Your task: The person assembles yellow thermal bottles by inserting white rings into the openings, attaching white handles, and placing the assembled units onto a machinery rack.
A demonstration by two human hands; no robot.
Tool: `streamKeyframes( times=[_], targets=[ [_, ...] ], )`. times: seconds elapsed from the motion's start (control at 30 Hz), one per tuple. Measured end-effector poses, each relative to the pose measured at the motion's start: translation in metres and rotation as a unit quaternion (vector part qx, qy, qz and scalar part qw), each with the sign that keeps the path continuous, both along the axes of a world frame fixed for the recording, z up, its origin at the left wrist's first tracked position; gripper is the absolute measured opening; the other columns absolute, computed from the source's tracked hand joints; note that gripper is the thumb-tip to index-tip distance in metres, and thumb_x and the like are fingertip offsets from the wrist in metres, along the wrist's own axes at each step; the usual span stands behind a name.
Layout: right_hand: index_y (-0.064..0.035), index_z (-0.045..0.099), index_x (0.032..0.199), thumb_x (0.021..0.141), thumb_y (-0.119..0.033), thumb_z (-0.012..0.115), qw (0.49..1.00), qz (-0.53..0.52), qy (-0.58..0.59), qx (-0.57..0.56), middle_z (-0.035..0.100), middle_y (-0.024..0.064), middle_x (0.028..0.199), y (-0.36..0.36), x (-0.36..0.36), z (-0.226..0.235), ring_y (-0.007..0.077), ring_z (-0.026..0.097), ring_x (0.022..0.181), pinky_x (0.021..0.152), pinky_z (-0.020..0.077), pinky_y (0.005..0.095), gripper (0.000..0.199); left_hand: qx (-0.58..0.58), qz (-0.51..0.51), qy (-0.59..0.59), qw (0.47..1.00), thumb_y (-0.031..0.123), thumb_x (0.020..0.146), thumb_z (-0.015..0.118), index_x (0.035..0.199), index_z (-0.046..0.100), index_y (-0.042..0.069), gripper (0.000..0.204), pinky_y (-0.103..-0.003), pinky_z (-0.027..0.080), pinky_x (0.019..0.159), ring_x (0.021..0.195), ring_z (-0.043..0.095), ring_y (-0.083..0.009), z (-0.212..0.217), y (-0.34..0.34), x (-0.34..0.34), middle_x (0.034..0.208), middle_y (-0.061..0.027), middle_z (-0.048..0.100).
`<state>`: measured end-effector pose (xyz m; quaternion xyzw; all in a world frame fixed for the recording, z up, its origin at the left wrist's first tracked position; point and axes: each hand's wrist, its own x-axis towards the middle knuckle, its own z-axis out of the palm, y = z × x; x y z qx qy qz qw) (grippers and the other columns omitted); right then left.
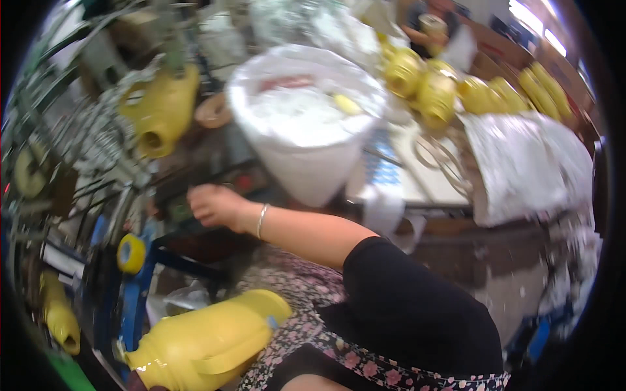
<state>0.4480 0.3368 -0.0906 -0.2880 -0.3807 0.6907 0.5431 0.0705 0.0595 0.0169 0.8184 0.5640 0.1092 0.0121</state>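
My right hand (215, 205) reaches across to the left, its fingers curled in, slightly blurred, above a dark machine panel with a red button (244, 182). Whatever the curled fingers may hold is hidden. A yellow plastic jug (208, 335) with a moulded handle lies tilted against my flowered apron at the lower left. My left hand does not show clearly. Bare skin at the bottom edge suggests an arm, and the fingers are hidden, perhaps behind the jug. Another yellow jug (160, 111) stands upside down or tilted on the machine beyond my right hand.
A large white sack (303, 153) full of white pieces stands ahead. Several yellow jugs (437, 94) crowd the back right, beside a grey-white plastic bag (531, 166). A roll of yellow tape (131, 254) hangs on a blue frame (137, 296). Another person (427, 29) is at the far back.
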Motion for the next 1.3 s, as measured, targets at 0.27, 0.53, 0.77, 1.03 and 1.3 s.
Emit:
streamKeyframes(
  times=[0.27,0.53,0.77,1.03,1.3],
  targets=[
    [-0.0045,0.064,0.106,0.076,-0.010,0.069,0.513,-0.594,-0.608,0.124,0.065,0.0169,0.109,-0.176,0.317,-0.087,0.0354,0.059,0.104,0.092,0.0468,0.0429,0.031,0.217,0.006,0.318,0.923,0.031,0.082,0.066,0.122,0.059,0.006,0.047,-0.042,0.042,0.103,0.117,0.056,-0.0352,-0.046,0.045,-0.086,0.128,-0.0209,0.057],
    [-0.0072,0.063,0.103,0.081,-0.025,0.071,0.384,-0.379,-0.830,-0.141,0.060,0.0143,0.108,-0.242,0.456,-0.090,0.0349,0.056,0.105,0.088,0.0468,0.0438,0.029,0.015,-0.166,-0.223,0.960,0.009,0.071,0.069,0.090,0.063,0.003,0.021,-0.039,0.042,0.085,0.089,0.056,-0.0282,0.017,0.046,0.140,0.093,-0.0120,0.060],
    [0.0013,0.058,0.096,0.087,-0.013,0.068,0.751,-0.516,-0.392,0.127,0.064,0.0077,0.082,-0.206,0.331,0.019,0.0117,0.062,0.068,0.061,0.0503,0.0264,0.019,0.031,-0.330,-0.117,0.936,0.019,0.057,0.080,0.084,0.064,0.008,0.034,-0.041,0.046,0.073,0.085,0.058,-0.0300,0.045,0.067,0.174,0.086,-0.0090,0.060],
    [0.0004,0.058,0.099,0.097,-0.030,0.051,0.971,-0.072,-0.012,0.228,0.067,0.0115,0.087,-0.161,0.090,0.109,0.0198,0.068,0.076,0.072,0.0599,0.0370,0.032,0.212,-0.284,-0.214,0.910,0.013,0.071,0.080,0.117,0.064,0.005,0.049,-0.039,0.047,0.093,0.112,0.060,-0.0273,0.043,0.113,0.216,0.120,-0.0151,0.062],
    [0.0010,0.055,0.110,0.078,-0.022,0.079,0.864,-0.303,-0.120,0.383,0.060,0.0062,0.088,-0.083,0.008,0.062,0.0147,0.059,0.078,0.072,0.0508,0.0279,0.046,-0.073,-0.047,-0.682,0.726,0.016,0.093,0.060,0.124,0.059,0.007,0.033,-0.020,0.044,0.055,0.063,0.052,-0.0045,0.009,0.162,0.177,0.076,0.0029,0.058]
  ],
)
